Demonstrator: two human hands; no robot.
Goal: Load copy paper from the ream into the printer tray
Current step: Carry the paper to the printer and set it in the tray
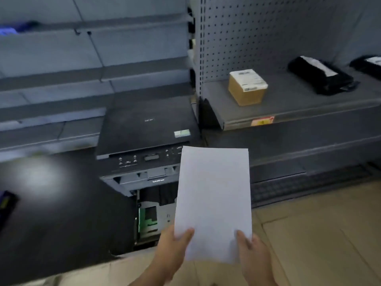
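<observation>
A stack of white copy paper [213,199] is held upright-facing in front of me, my left hand [175,242] gripping its lower left corner and my right hand [252,252] its lower right corner. Behind it stands a black printer [142,129] on a dark surface. The printer's paper tray [150,219] is pulled out below its front, showing green guides; the paper hides the tray's right part. No ream is in view.
A grey shelf [299,112] to the right carries a small cardboard box [247,87] and two black wrapped packages [321,75]. Grey slatted panels rise at the back left. A beige tiled floor [319,234] lies at the lower right.
</observation>
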